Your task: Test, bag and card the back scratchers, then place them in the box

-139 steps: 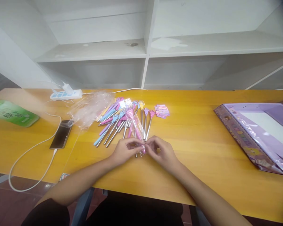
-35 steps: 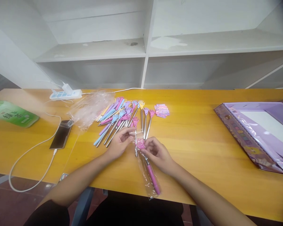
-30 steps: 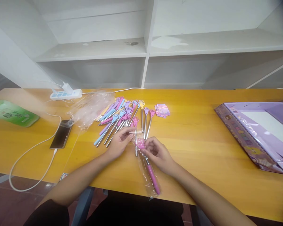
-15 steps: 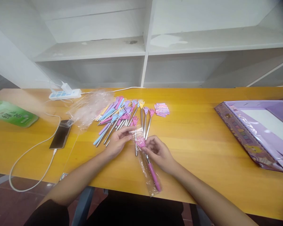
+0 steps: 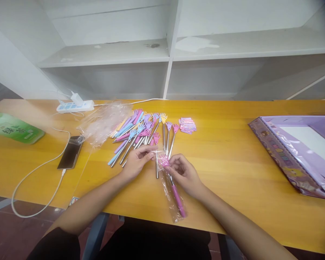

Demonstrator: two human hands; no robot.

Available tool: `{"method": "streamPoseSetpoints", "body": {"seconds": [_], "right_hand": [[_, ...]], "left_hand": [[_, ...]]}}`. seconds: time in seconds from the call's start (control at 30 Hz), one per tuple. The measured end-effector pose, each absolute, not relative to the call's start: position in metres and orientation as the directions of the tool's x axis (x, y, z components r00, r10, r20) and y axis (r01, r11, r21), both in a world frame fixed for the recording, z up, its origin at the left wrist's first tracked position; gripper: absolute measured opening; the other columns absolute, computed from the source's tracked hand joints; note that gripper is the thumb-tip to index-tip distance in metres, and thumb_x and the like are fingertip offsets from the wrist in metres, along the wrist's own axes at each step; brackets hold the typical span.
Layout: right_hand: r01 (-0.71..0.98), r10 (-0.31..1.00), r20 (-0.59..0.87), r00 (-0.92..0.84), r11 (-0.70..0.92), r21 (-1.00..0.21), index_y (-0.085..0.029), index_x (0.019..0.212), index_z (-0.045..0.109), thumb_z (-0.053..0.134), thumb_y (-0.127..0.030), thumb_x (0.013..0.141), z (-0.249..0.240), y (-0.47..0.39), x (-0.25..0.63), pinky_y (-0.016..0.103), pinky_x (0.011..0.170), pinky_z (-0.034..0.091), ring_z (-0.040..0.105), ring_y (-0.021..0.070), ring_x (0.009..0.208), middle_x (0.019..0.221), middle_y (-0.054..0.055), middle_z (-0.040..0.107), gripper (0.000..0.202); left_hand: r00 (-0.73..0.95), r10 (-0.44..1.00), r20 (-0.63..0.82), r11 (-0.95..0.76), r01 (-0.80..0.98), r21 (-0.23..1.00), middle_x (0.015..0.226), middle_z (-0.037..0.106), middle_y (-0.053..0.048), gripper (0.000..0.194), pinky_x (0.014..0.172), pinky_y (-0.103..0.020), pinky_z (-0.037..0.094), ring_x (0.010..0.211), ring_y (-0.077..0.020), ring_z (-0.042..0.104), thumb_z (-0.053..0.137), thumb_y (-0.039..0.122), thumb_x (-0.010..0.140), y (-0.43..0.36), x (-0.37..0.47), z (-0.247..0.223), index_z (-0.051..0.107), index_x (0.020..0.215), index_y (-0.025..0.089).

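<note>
Spanning the background: white shelving unit (image 5: 170, 54), with the wooden counter (image 5: 233, 162) in front of it. Open purple printed box (image 5: 274, 155) on the counter far right, white panel inside. Green-labelled bottle (image 5: 14, 129) lying on its side at far left. Loose heap of clear plastic bags (image 5: 105, 121) between the bottle and the back scratchers (image 5: 125, 130), which are piled mid-counter, mixed colours, metal shafts, heads mostly pointing away from the person. White power strip (image 5: 79, 107) at the back left, phone (image 5: 70, 153) plugged into a white cable (image 5: 63, 173) nearer the front

Left hand (image 5: 137, 162): thumb and fingers together, pinching the head end of a clear bag (image 5: 166, 187). Right hand (image 5: 185, 175): thumb and fingers closed on the pink back scratcher (image 5: 178, 200) through the film, just below its head. Scratcher is inside the bag, near the counter's front edge, handle towards the person. Small stack of printed cards (image 5: 187, 124) right of the pile, beside the nearest heads

Step in hand, my read: working the bag's head end. Can't tell if it's open or sealed. Next move calls for a steady right grip on the head and light left fingertip control of the film, no hard tug, thin stuff could crease or tear
</note>
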State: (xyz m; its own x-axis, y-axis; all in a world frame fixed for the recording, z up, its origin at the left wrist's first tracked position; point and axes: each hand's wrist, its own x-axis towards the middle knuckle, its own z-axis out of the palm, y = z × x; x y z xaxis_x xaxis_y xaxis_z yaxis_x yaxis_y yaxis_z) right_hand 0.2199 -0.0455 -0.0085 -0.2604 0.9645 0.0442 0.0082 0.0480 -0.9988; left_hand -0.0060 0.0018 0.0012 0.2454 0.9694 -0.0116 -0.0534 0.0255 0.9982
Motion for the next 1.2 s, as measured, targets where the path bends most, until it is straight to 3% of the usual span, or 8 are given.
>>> {"method": "streamPoseSetpoints", "body": {"seconds": [0.1,0.2,0.3,0.5,0.73,0.97,1.13,1.2], "right_hand": [[0.054,0.951,0.067,-0.301,0.087,-0.995,-0.026,0.101,0.055,0.067,-0.046,0.102,-0.009,-0.046,0.221,0.027,0.056,0.041,0.05,0.0135,0.062,0.073,-0.004,0.053,0.023],[0.17,0.945,0.182,-0.271,0.233,-0.957,-0.025,0.105,0.059,0.064,-0.041,0.104,-0.009,-0.045,0.221,0.028,0.056,0.048,0.057,0.0143,0.067,0.09,0.002,0.061,0.016],[0.363,0.898,0.409,-0.162,0.439,-0.822,-0.025,0.114,0.067,0.064,-0.032,0.104,-0.008,-0.041,0.222,0.031,0.061,0.054,0.06,0.0151,0.073,0.11,0.008,0.06,0.012],[0.461,0.713,0.628,-0.313,0.692,-0.556,-0.026,0.118,0.073,0.07,-0.023,0.101,-0.008,-0.032,0.225,0.037,0.077,0.06,0.067,0.0218,0.089,0.099,0.008,0.069,0.018],[0.435,0.795,0.503,-0.339,0.606,-0.666,-0.03,0.113,0.077,0.065,-0.031,0.104,-0.015,-0.033,0.226,0.043,0.082,0.061,0.07,0.0248,0.091,0.101,0.009,0.075,0.015],[0.445,0.782,0.457,-0.424,0.619,-0.647,-0.026,0.104,0.068,0.056,-0.025,0.107,-0.012,-0.029,0.231,0.042,0.081,0.056,0.065,0.0238,0.091,0.099,0.009,0.07,0.012],[0.486,0.858,0.433,-0.277,0.513,-0.707,-0.025,0.1,0.059,0.054,-0.027,0.105,-0.012,-0.025,0.235,0.04,0.078,0.054,0.064,0.0246,0.089,0.096,0.008,0.066,0.007],[0.463,0.905,0.354,-0.236,0.425,-0.778,-0.026,0.1,0.059,0.053,-0.031,0.107,-0.013,-0.025,0.236,0.038,0.075,0.053,0.065,0.0225,0.082,0.093,0.006,0.068,0.01]], "left_hand": [[0.235,0.972,0.006,-0.006,0.0,1.0,0.11,0.077,-0.009,0.033,0.085,-0.031,0.055,0.087,-0.0167,0.068,0.077,0.042,0.094,0.002,-0.006,0.005,0.081,0.118,0.02],[0.253,0.968,0.002,-0.014,0.047,0.999,0.106,0.077,-0.009,0.033,0.086,-0.032,0.056,0.088,-0.018,0.069,0.075,0.043,0.095,0.003,-0.007,0.007,0.082,0.117,0.02],[0.307,0.952,-0.012,-0.018,0.097,0.995,0.109,0.076,-0.01,0.034,0.089,-0.034,0.056,0.094,-0.02,0.07,0.075,0.044,0.095,0.001,-0.005,0.005,0.081,0.117,0.019],[0.454,0.884,-0.114,0.112,0.032,0.993,0.106,0.075,-0.011,0.04,0.079,-0.033,0.059,0.084,-0.0183,0.07,0.076,0.047,0.093,-0.01,0.007,-0.003,0.078,0.117,0.015],[0.469,0.874,-0.128,0.132,0.024,0.991,0.094,0.07,-0.006,0.043,0.077,-0.031,0.057,0.081,-0.0167,0.068,0.076,0.048,0.093,-0.013,0.01,-0.007,0.074,0.121,0.015],[0.581,0.806,-0.112,0.095,0.059,0.994,0.096,0.063,-0.003,0.045,0.081,-0.032,0.056,0.087,-0.0174,0.065,0.071,0.043,0.098,-0.011,0.007,-0.003,0.063,0.137,0.022],[0.65,0.76,0.01,-0.116,0.12,0.986,0.104,0.061,-0.004,0.048,0.087,-0.033,0.054,0.095,-0.0177,0.063,0.059,0.029,0.105,-0.019,0.007,0.002,0.043,0.149,0.027],[0.648,0.753,0.114,-0.272,0.149,0.951,0.105,0.061,-0.005,0.037,0.086,-0.033,0.052,0.093,-0.0173,0.061,0.054,0.025,0.106,-0.022,0.007,0.004,0.048,0.142,0.025]]}}
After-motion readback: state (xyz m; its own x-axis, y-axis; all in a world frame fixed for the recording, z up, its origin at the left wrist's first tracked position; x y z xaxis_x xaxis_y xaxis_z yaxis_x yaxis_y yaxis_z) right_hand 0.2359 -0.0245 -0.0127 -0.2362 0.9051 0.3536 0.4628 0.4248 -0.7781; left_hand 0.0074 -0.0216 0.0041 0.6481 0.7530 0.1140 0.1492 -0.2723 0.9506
